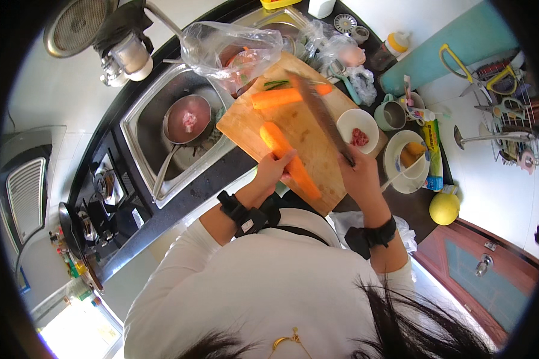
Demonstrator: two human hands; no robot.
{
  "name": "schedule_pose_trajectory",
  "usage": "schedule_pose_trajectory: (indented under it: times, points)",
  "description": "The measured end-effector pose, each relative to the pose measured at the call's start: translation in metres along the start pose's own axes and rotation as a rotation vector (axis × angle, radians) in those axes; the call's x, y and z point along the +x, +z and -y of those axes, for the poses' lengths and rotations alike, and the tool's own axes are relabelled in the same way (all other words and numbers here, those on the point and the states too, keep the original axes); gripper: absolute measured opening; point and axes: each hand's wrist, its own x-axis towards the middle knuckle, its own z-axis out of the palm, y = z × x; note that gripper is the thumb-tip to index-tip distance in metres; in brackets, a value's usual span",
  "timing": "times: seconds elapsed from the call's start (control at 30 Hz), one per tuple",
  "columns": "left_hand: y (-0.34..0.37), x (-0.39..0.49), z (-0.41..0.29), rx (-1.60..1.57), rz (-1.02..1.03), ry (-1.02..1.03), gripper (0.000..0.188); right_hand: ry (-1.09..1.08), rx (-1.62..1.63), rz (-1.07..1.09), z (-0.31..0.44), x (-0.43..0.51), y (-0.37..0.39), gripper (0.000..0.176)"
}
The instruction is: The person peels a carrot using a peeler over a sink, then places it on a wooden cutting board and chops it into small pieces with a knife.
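Observation:
My left hand (271,169) grips a peeled carrot (276,139) around its middle, over the wooden cutting board (240,123). In my right hand (360,172) is the handle of a kitchen knife (320,112). Its dark blade is blurred and slants up and left across the board, to the right of the held carrot. Another carrot (276,98) lies toward the far end, partly hidden behind the blade, beside some green stalks (276,84). Just right of the knife, a white bowl (371,120) holds a piece of red meat (359,137).
Left of the board is a steel sink (150,92), with a pan (166,117) of pinkish water and meat inside. Plastic bags (233,40) crowd the board's far end. Green-handled scissors (351,89), a mug (390,114) and a plate (393,179) stand along the right.

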Motion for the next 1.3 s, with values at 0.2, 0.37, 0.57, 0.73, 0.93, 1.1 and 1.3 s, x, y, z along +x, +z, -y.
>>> schedule_pose_trajectory:
  times: [0.2,0.37,0.57,0.73,0.93,1.1,1.3]
  points:
    - [-0.014,0.001,-0.008,0.515,0.048,-0.013,0.049,-0.092,-0.329,0.27,-0.007,0.029,0.03,0.026]
    - [-0.025,0.006,-0.038,0.741,0.015,-0.049,0.051,-0.052,-0.443,0.352,-0.007,0.036,0.052,0.027]
    - [-0.019,0.02,-0.046,0.828,-0.109,0.224,0.049,-0.01,-0.491,0.423,0.002,0.033,0.057,0.028]
    - [-0.021,0.027,-0.05,0.662,0.023,0.171,0.042,-0.02,-0.468,0.419,0.006,0.034,0.061,0.027]
    - [-0.02,0.026,-0.056,0.586,0.057,0.121,0.035,-0.001,-0.549,0.512,0.01,0.048,0.065,0.017]
    - [-0.022,0.033,-0.054,0.52,0.099,0.039,0.034,-0.159,-0.6,0.546,0.006,0.075,0.085,0.016]
    - [-0.02,0.034,-0.048,0.619,0.012,0.194,0.04,-0.161,-0.542,0.543,-0.004,0.103,0.109,0.017]
